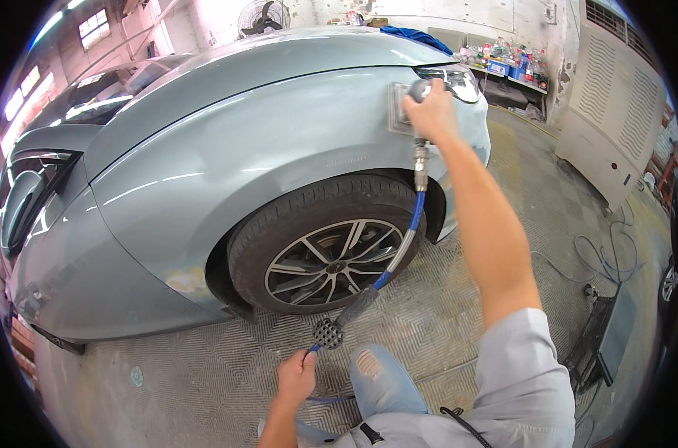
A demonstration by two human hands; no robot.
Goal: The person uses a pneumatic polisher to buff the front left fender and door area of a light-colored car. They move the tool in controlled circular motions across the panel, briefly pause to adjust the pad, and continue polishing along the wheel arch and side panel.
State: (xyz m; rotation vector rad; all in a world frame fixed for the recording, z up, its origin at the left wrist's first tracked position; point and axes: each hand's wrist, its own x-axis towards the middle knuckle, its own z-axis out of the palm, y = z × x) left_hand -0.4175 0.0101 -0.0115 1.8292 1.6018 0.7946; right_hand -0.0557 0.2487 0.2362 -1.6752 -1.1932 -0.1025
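My right hand (437, 115) grips a pneumatic sander (420, 92), its flat rectangular pad (397, 109) against the front fender (316, 123) of a silver-grey car, just beside the headlight (459, 84). A metal coupling (421, 168) joins the tool to a blue air hose (417, 210), which hangs down past the front wheel (336, 266). Lower down, the hose carries a dark sleeve (358, 305) and a black perforated end piece (328, 334). Just below that piece, my left hand (297, 375) is closed around the blue hose.
A sanded patch (186, 280) marks the fender behind the wheel. To the right stand a large air cooler (610, 106) and a dark wheeled stand (602, 341), with a loose cable (613, 257) on the floor. Bottles (518, 59) crowd a shelf; a blue cloth (417, 38) lies on the hood.
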